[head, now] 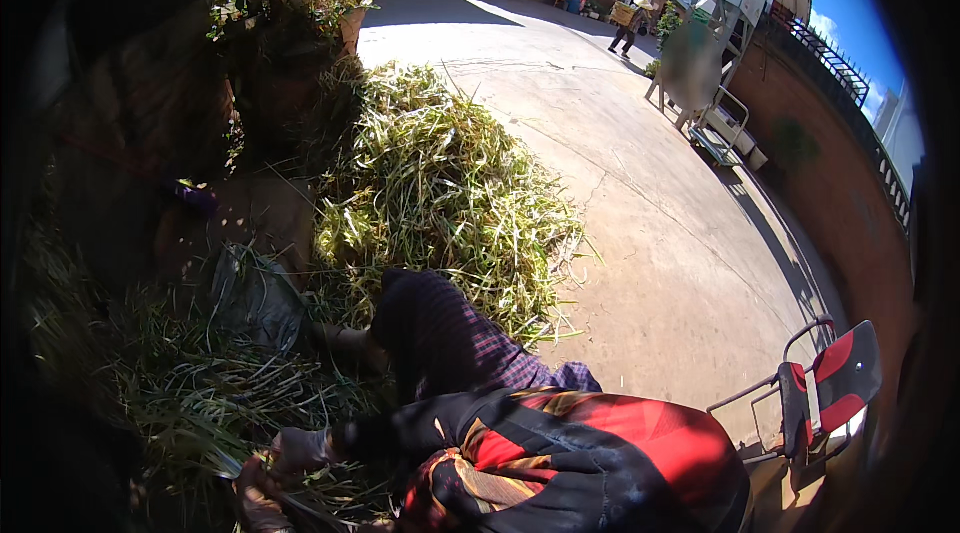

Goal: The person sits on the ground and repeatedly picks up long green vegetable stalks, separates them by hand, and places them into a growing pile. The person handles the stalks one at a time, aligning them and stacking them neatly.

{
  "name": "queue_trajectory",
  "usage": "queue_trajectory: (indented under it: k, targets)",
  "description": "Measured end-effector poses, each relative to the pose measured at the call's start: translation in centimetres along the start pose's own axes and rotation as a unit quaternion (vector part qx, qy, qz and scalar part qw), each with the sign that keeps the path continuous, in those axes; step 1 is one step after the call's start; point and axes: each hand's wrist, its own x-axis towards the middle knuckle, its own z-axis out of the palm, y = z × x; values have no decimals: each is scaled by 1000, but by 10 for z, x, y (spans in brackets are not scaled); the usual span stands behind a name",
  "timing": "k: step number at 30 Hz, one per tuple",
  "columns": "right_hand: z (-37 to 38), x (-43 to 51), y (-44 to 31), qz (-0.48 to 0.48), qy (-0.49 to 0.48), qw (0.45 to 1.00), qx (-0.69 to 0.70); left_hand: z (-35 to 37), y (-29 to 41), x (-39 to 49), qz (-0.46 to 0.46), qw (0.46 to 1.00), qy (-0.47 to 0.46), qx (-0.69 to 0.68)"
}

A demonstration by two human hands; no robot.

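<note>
Low in the picture, my right hand, at the end of a black sleeve, closes around long thin green stalks. Just below and left of it is my left hand, its fingers bent on the same stalks; the two hands are close together. Part of the left hand is in shade. A loose heap of long leafy greens lies around and above the hands. A crumpled translucent plastic sheet or bag lies at that heap's upper edge. Purple checked cloth covers a bent knee beside the greens.
A large sunlit pile of cut greens spreads over the concrete. Potted plants stand beyond it. On the right are a red and black folding chair, a platform trolley and a wall. A person carrying a basket is far off.
</note>
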Motion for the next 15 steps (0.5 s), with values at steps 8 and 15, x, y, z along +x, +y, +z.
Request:
queue_trajectory:
  k: [8, 15]
  targets:
    - [-17, -10, 13, -108, 43, 957, -266, 25, 23, -4, -14, 1000, 13, 7]
    - [-117, -75, 90, 56, 7, 813, -579, 15, 29, 1, -14, 1000, 26, 1]
